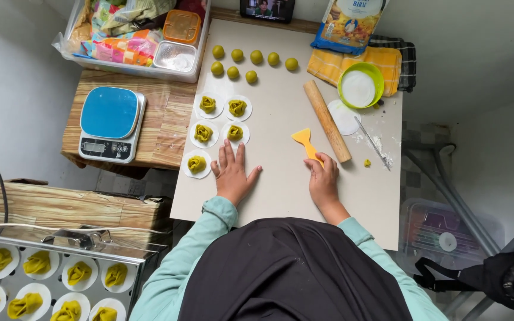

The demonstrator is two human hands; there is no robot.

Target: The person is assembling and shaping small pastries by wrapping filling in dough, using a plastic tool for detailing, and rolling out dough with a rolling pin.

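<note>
A pale board (281,190) serves as the worktop, and on it lie eight green dough balls (251,59), five white paper rounds bearing folded green dumplings (218,128), a wooden rolling pin (326,120) and a yellow scraper (304,141). Near its far right corner stand a green bowl of flour (360,85), a yellow cloth (334,65) and a flour bag (349,24). The left hand (232,172) rests flat on the board beside the nearest dumpling.

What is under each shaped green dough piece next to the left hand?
Each shaped dough piece sits on a round white paper. Only the paper's edge shows; its middle is covered.
</note>
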